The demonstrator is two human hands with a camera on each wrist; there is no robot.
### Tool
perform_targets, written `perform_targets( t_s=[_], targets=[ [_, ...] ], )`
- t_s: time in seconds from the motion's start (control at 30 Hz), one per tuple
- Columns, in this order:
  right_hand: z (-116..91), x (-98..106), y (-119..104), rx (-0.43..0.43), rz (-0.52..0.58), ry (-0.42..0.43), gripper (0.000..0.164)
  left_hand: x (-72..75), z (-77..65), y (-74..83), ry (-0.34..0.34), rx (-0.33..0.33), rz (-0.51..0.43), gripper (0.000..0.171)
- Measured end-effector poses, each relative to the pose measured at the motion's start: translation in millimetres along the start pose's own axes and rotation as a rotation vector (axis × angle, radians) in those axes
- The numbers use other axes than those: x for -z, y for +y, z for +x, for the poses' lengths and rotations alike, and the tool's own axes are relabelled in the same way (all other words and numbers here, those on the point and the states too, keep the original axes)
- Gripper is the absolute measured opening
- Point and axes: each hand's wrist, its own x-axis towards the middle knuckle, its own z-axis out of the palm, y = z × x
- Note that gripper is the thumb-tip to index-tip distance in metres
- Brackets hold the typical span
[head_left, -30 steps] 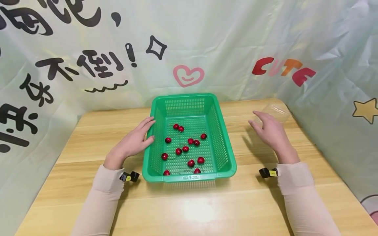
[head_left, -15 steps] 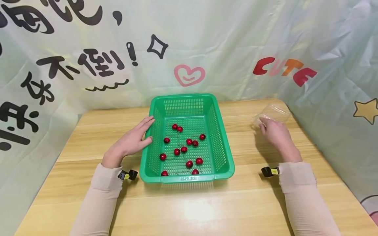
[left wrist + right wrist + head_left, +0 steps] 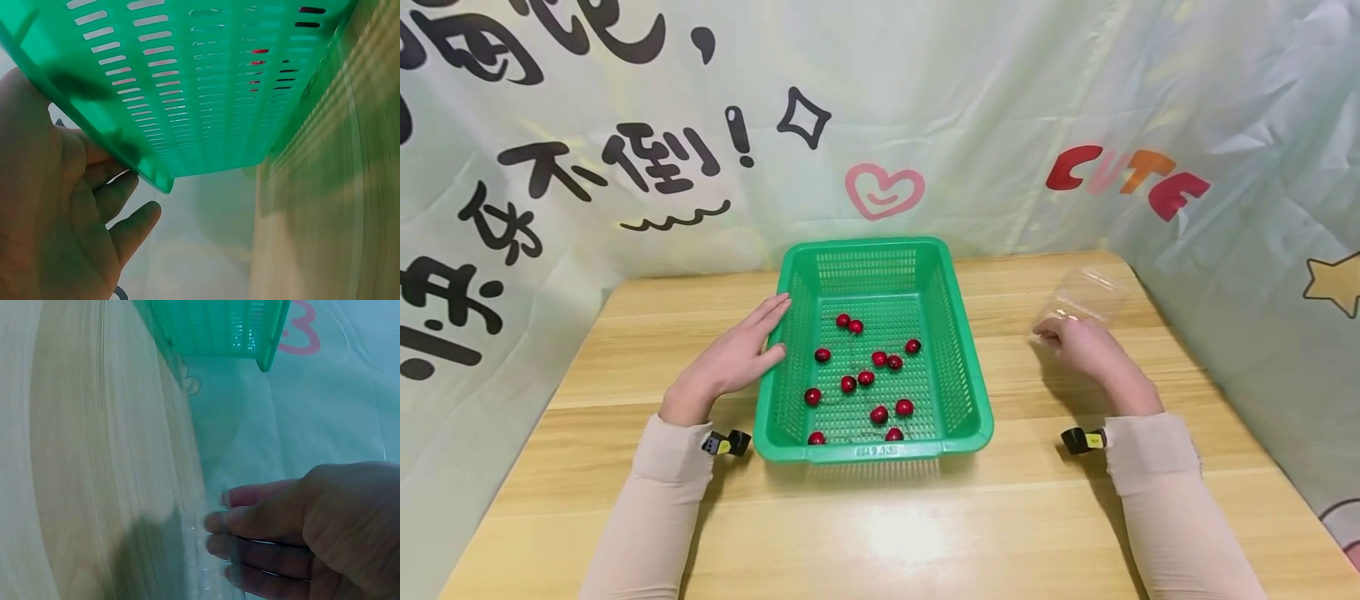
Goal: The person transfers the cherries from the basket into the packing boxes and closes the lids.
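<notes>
A green plastic basket (image 3: 874, 452) stands on the table with several red cherries (image 3: 904, 407) spread over its floor, thin stems showing. On its left rim rests my left hand (image 3: 730, 354), fingers extended along the edge. The left wrist view shows this hand (image 3: 62, 194) against the rim beside the slotted basket wall (image 3: 169, 69). To the right, my right hand (image 3: 1086, 346) pinches the near edge of a clear plastic box (image 3: 1093, 292). In the right wrist view, thumb and fingers of the hand (image 3: 294, 531) meet at the edge of the transparent box (image 3: 203, 575).
The wooden table (image 3: 880, 533) runs up to a printed cloth backdrop (image 3: 985, 125) at the back and on both sides. Each wrist wears a small black camera, the left one (image 3: 733, 443) close to the basket's front corner.
My right hand has come down onto the clear box, closed its fingers on the near edge and shifted the box slightly left and nearer. The left hand has stayed at the basket rim.
</notes>
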Motion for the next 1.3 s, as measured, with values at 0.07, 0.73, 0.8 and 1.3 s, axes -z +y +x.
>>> perform_targets(
  t_s=[0.07,0.73,0.8,1.3],
  targets=[
    [1,0,-4,0.012,0.018,-0.032,0.019,0.1,-0.3,-1.1,0.002,0.001,0.003,0.071],
    [-19,-3,-51,0.150,0.080,-0.114,0.015,0.2,-0.7,-4.9,0.021,0.014,-0.008,0.070],
    [-22,-3,-55,0.171,0.072,-0.112,0.016,0.6,-1.6,-5.6,0.019,0.015,-0.009,0.070],
    [-42,7,-76,0.261,0.074,-0.152,0.012,4.9,-7.1,-13.1,0.005,0.022,-0.037,0.071]
  ],
)
